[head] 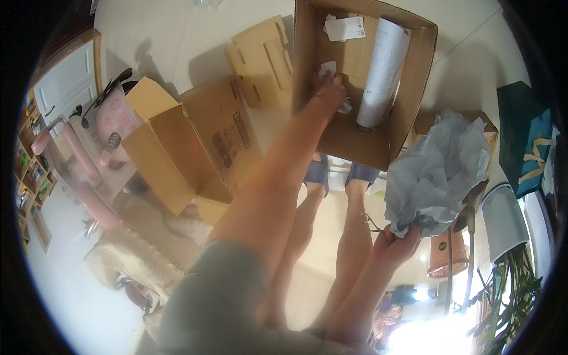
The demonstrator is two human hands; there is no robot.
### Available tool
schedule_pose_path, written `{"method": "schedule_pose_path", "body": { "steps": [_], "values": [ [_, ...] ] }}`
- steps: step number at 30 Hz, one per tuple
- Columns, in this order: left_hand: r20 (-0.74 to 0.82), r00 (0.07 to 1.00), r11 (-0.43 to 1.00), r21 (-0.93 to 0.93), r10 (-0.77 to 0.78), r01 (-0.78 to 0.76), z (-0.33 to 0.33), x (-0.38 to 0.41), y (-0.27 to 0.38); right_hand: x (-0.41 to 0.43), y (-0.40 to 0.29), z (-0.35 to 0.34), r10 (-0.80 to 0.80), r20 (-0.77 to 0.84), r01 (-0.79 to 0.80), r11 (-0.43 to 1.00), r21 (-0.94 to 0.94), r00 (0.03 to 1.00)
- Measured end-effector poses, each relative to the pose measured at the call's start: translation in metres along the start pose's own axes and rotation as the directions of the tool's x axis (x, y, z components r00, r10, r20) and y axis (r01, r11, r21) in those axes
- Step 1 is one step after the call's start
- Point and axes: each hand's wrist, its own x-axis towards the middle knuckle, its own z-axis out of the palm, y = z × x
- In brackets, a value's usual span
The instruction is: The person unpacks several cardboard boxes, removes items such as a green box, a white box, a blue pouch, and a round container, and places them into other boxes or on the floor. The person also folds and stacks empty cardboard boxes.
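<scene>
My left hand [330, 91] reaches into an open cardboard box [410, 95], its fingers closed around crumpled white paper [328, 69]; another bit shows below the hand. A rolled sheet of printed white paper [384, 73] leans along the box's right side, and a white card [346, 29] bearing print lies near its far end. Lower right, my right hand [399, 244] grips the gathered edge of a crumpled grey plastic bag [437, 173]. Small metal scissors [375, 224] stick out beside the fingers of that hand, which partly hide them.
An empty open carton [177, 151] lies at left, beside a flat cardboard insert [262, 62]. Pink-handled furniture [82, 151] is farther left. A second cardboard box [481, 124] stands behind the bag, with a dark green gift bag [512, 137] and a leafy plant [510, 284] at right.
</scene>
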Motion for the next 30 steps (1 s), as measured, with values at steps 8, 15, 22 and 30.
{"method": "schedule_pose_path", "body": {
  "steps": [8,15,22,30],
  "values": [
    [0.070,0.978,0.948,-0.270,0.195,-0.169,0.034,0.002,0.005,-0.002,-0.007,0.006,0.045,-0.080,-0.044,0.999,0.010,0.996],
    [-0.163,0.980,0.894,-0.446,-0.117,0.033,0.000,0.008,0.003,0.003,-0.011,0.005,0.079,-0.024,-0.080,0.996,-0.032,0.997],
    [-0.387,0.906,0.875,-0.483,-0.174,-0.039,-0.045,0.113,-0.049,0.009,-0.015,0.004,0.072,0.003,-0.072,0.997,-0.012,0.997],
    [-0.349,0.874,0.561,-0.820,-0.337,-0.111,-0.121,-0.057,0.008,0.019,0.000,-0.007,-0.269,0.058,0.273,0.901,-0.337,0.961]
  ]
}}
